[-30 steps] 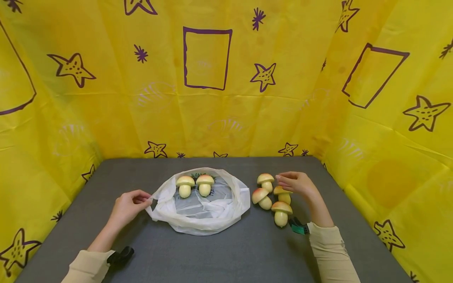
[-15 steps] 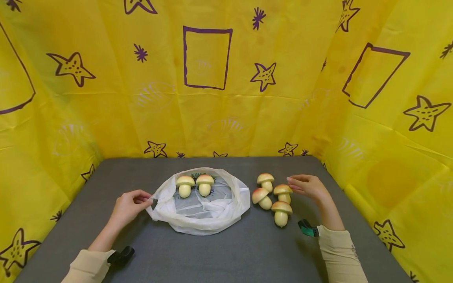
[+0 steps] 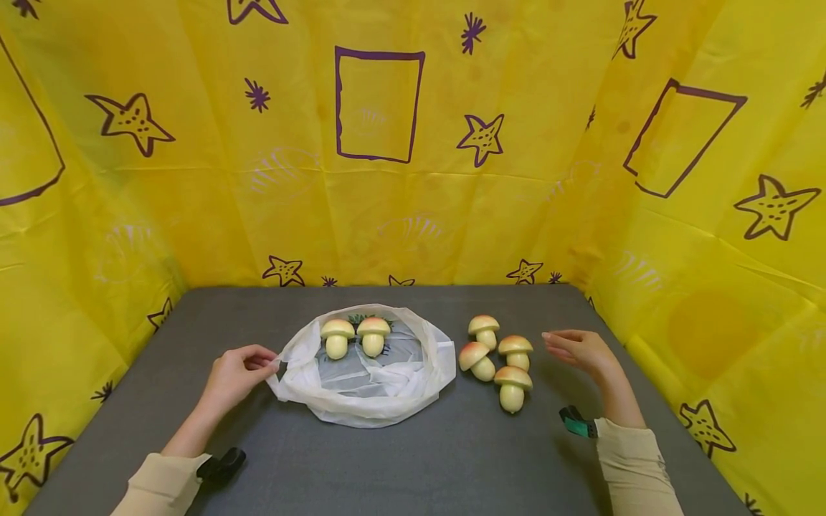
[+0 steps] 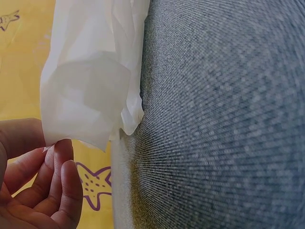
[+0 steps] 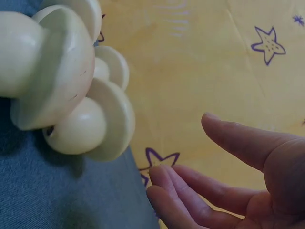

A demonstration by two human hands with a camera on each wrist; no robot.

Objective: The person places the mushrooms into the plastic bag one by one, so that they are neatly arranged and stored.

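Observation:
A white plastic bag (image 3: pixel 361 411) lies on the dark table with its mouth spread wide. Two toy mushrooms, a left one (image 3: pixel 337 340) and a right one (image 3: pixel 373 337), rest side by side in its far part. My left hand (image 3: pixel 239 373) pinches the bag's left edge between thumb and fingers, as the left wrist view also shows. Right of the bag, several more toy mushrooms (image 3: pixel 513 388) with cream stems and reddish caps sit in a cluster. My right hand (image 3: pixel 584 352) hovers just right of them, its thumb and fingers apart and holding nothing.
The grey table (image 3: pixel 413 473) is enclosed at the back and both sides by a yellow cloth (image 3: pixel 413 215) with purple stars and frames. Dark bands, the left one (image 3: pixel 221 466) and the right one (image 3: pixel 577 423), are worn at the wrists.
My right hand has drawn away to the right and toward me from above the mushroom cluster. My left hand, the bag and the mushrooms have stayed in place.

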